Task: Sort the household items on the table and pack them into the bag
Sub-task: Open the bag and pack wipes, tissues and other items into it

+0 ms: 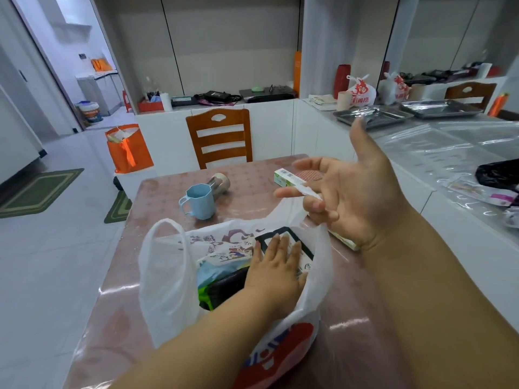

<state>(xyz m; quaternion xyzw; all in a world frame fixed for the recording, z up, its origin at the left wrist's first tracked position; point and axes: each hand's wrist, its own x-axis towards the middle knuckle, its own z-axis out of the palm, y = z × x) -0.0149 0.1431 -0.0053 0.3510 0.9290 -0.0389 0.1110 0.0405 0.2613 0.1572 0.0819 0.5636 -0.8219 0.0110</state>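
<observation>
From the head view I see my left hand [276, 258] reaching down into the white plastic bag [168, 279], fingers straight and laid flat on a black-edged white packet [304, 252] that sits inside the bag's mouth; it presses rather than grips. Just left of that hand, also inside the bag, lie a light blue pack [209, 273] and a dark item with a green edge [222, 293], though I cannot tell what either is. My right hand [356, 197] is raised above and to the right of the bag, palm turned toward me with the thumb up and fingers spread loosely, and the bag's right handle [309, 193] is hooked over its middle fingers, pulled taut so the opening stays wide. The bag's other handle [165, 237] stands up in a loop left of my left hand. Beyond my left hand, farther across the table [365, 318], a pale blue mug [198, 202] stands upright, with a metal flask [219, 183] lying on its side just behind it. Behind my right fingers a green and white box [286, 178] lies flat, and another box [344, 241] peeks out under my right wrist. A wooden chair [220, 137] sits at the far edge of the table, and an orange bag [127, 148] rests to its left.
</observation>
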